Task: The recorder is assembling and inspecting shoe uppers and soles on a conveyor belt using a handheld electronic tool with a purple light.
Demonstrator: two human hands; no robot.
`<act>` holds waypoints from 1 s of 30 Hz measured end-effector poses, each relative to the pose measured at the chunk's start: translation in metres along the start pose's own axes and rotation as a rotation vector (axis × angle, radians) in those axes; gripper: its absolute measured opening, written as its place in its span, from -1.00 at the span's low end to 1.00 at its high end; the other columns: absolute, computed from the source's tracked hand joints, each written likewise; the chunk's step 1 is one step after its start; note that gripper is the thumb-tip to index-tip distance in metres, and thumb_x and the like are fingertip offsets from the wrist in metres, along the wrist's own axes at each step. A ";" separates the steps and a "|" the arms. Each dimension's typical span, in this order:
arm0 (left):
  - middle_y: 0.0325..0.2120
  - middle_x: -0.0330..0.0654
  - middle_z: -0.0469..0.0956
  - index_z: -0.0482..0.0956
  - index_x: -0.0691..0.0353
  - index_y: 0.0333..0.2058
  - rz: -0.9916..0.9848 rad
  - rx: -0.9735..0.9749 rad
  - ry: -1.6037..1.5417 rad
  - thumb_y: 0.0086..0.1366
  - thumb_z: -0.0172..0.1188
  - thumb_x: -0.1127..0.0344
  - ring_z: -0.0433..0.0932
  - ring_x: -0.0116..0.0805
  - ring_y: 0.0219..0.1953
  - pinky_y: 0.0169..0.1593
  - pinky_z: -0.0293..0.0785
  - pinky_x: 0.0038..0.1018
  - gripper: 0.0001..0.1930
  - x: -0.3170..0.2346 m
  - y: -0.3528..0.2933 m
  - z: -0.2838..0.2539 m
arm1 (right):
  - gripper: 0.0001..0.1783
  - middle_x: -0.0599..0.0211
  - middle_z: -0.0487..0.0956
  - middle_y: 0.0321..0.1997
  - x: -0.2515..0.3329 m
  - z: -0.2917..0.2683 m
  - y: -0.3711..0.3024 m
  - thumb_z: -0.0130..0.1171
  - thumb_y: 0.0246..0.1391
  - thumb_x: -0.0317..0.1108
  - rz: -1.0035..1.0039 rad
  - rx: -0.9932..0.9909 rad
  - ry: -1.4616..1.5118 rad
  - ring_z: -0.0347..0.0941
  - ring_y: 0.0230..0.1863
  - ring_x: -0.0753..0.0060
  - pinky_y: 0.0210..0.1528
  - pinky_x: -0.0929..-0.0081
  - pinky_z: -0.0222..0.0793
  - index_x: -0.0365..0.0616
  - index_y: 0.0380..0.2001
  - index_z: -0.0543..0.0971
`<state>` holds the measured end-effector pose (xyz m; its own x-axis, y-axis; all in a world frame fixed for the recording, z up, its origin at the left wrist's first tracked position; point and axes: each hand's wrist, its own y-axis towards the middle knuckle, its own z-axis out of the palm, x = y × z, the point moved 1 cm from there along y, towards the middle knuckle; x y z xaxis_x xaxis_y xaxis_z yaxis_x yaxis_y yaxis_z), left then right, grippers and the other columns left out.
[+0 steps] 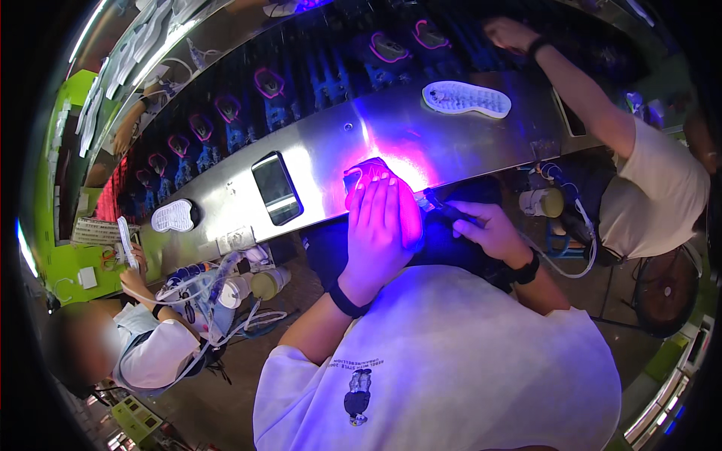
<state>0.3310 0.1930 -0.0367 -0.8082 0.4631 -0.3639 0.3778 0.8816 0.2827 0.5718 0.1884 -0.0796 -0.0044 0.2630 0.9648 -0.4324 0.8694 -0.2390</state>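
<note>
Under strong pink and violet light, a shoe upper [411, 218] is held at the metal counter's near edge. My left hand [380, 225] lies over it, fingers long and close together, gripping it from above; much of the shoe is covered. Its laced-looking front end [365, 170] shows past my fingertips. My right hand [492, 231] is closed around a dark-handled tool, apparently a brush [445, 208]. The tool's tip points left and comes close to or touches the shoe's side; which of these I cannot tell.
A dark phone [277, 188] lies on the metal counter [323, 158]. White soles lie at the far right [466, 99] and left [173, 216]. Beyond, shoe uppers [268, 83] stand in a row on blue holders. Co-workers sit left [162, 353] and right [650, 180], near pots [541, 201] and hoses.
</note>
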 end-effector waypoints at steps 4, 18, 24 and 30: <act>0.17 0.23 0.43 0.33 0.53 0.22 -0.038 -0.014 0.077 0.06 0.36 0.20 0.41 0.14 0.27 0.42 0.12 0.07 -0.21 -0.007 0.015 0.001 | -0.50 0.47 0.60 -0.33 0.001 -0.004 -0.014 0.22 0.30 -0.41 0.098 0.000 0.054 0.42 -0.37 0.71 -0.26 0.65 0.39 -0.18 0.29 0.49; -0.07 0.11 0.59 0.50 0.45 0.01 -0.062 -0.018 0.140 0.00 0.42 0.12 0.60 -0.01 -0.01 0.20 0.33 -0.02 -0.35 -0.013 0.075 0.015 | -0.53 0.31 0.65 -0.27 0.024 -0.009 -0.029 0.30 0.22 -0.41 -0.096 -0.341 -0.239 0.50 -0.26 0.52 -0.12 0.52 0.43 -0.24 0.19 0.55; -0.14 0.05 0.62 0.52 0.41 -0.03 -0.137 -0.011 0.022 0.03 0.44 0.08 0.65 -0.09 -0.10 0.22 0.33 -0.04 -0.38 0.003 0.092 0.009 | -0.55 0.13 0.65 -0.22 0.067 -0.036 -0.001 0.34 0.14 -0.44 -0.204 -0.298 -0.659 0.57 -0.25 0.23 -0.13 0.41 0.47 -0.16 0.13 0.60; -0.02 0.05 0.61 0.43 0.40 0.19 -0.178 -0.016 -0.047 -0.17 0.58 -0.03 0.60 -0.06 0.05 0.33 0.28 -0.07 -0.03 0.029 0.100 0.003 | -0.53 0.11 0.61 -0.30 0.079 -0.038 0.041 0.34 0.11 -0.47 -0.269 -0.272 -0.794 0.54 -0.34 0.15 -0.24 0.40 0.45 -0.10 0.13 0.60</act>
<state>0.3470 0.2950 -0.0210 -0.8392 0.3044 -0.4507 0.2236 0.9485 0.2243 0.5882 0.2605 -0.0176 -0.6025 -0.2453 0.7595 -0.2800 0.9561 0.0866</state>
